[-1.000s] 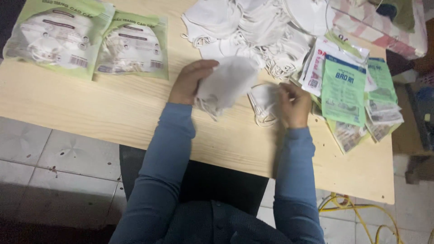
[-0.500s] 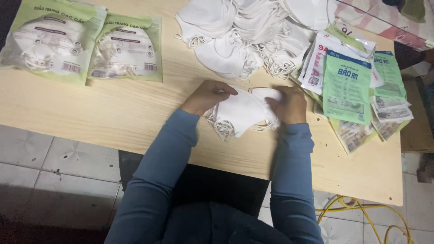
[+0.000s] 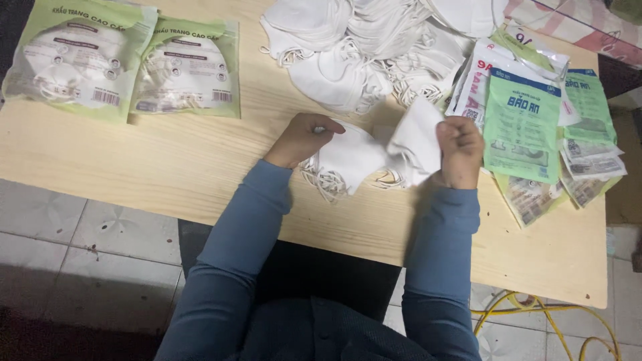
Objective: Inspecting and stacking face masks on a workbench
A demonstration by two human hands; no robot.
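Between both grips, white masks (image 3: 361,157)

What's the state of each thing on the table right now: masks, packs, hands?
Left hand: closed on the white masks, at their left edge.
Right hand: fist gripping the masks' right side, lifted.
White masks: small stack held between both hands, ear loops hanging.
Mask pile: loose, unpacked heap.
Two green packs: filled, lying flat.
Empty pouches: flat, overlapping stack.

dim, soft overhead light, dark corners, perhaps slight blur throughout
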